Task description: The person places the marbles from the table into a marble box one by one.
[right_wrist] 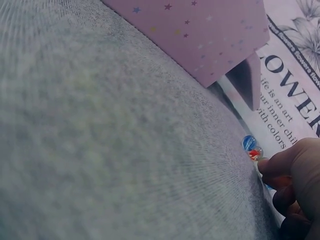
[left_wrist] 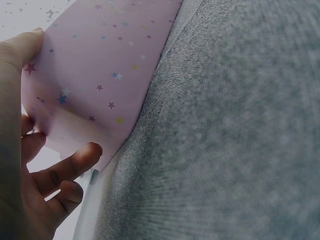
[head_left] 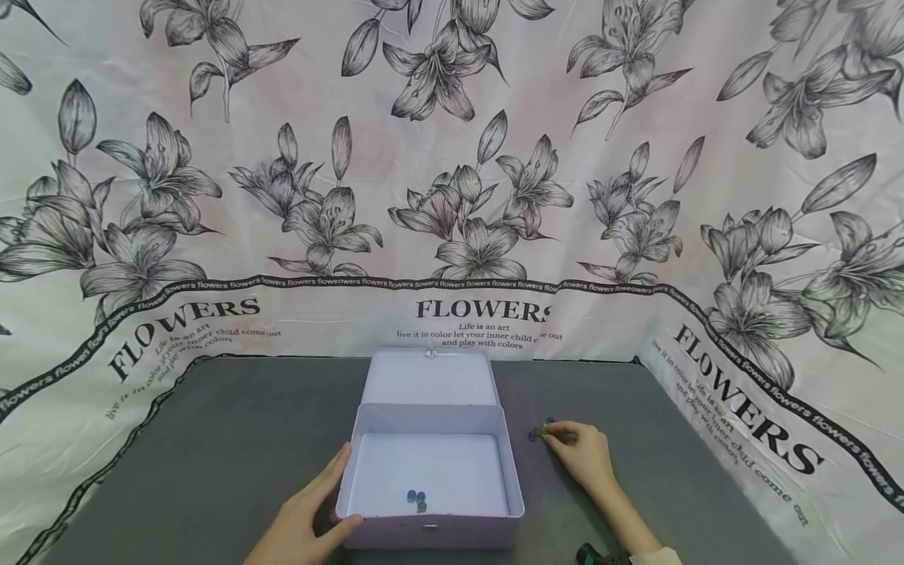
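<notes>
An open lilac box (head_left: 431,534) with small stars on its outside stands in front of me, its lid (head_left: 428,378) tipped back. Two blue marbles (head_left: 416,496) and a greyish marble (head_left: 421,507) lie inside near the front wall. My left hand (head_left: 300,514) rests on the box's front left corner, thumb at the front rim and forefinger extended along the left wall; its lower fingers (left_wrist: 75,167) hang loosely. To the right of the box, my right hand (head_left: 582,453) pinches a greenish marble (right_wrist: 260,159) between thumb and forefinger. Blue (right_wrist: 248,143) and red marbles (right_wrist: 254,153) lie at its fingertips.
The box and loose marbles stand on a dark grey cloth surface (head_left: 233,447). A white floral sheet (head_left: 466,314) printed with FLOWERS hangs behind and along both sides. A small metal clasp (head_left: 430,527) shows on the box front.
</notes>
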A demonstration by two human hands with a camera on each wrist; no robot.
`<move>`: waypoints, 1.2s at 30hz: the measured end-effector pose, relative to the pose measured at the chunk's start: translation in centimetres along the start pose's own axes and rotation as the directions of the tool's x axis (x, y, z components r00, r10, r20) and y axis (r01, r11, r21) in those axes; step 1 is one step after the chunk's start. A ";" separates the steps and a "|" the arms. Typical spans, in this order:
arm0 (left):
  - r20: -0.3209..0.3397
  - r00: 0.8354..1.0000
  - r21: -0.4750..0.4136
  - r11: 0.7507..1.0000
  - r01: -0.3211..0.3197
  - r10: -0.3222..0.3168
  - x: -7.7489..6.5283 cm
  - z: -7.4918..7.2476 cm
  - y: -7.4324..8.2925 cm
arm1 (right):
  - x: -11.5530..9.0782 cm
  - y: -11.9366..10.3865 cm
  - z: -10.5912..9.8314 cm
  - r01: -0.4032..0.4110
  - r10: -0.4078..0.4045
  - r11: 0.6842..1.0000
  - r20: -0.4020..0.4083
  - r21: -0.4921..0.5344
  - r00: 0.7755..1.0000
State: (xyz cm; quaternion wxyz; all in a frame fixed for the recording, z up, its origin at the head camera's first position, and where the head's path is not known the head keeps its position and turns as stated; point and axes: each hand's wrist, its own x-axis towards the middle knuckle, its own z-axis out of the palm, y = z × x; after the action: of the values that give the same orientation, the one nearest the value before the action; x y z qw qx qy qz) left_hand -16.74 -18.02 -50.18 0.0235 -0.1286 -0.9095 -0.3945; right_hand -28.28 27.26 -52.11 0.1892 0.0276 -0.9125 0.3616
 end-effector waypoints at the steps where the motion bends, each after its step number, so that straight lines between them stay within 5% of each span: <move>1: -0.001 1.000 0.001 1.000 -0.001 0.001 0.0 0.0 0.0 | 0.0 0.0 0.0 -0.002 0.002 1.000 0.001 0.000 1.000; 10: -0.031 0.999 0.017 0.999 -0.037 0.038 0.1 0.0 -0.2 | 0.1 -0.4 -0.2 -0.027 0.027 0.997 -0.011 0.067 1.000; 27: 0.009 1.000 -0.017 1.000 0.001 -0.001 -0.1 0.1 -0.2 | 0.3 -1.7 -1.2 -0.067 0.065 0.988 0.019 0.138 0.998; 36: -0.066 0.994 0.035 0.996 -0.087 0.089 -0.1 0.2 -0.3 | 0.9 -3.7 -1.2 -0.056 0.056 0.978 0.006 0.202 0.998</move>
State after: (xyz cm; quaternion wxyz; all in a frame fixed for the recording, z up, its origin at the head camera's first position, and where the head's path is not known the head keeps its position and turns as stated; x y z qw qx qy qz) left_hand -16.73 -18.10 -50.55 0.0735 -0.1550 -0.9078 -0.3826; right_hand -27.99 25.42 -48.59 0.1751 0.0211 -0.8716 0.4575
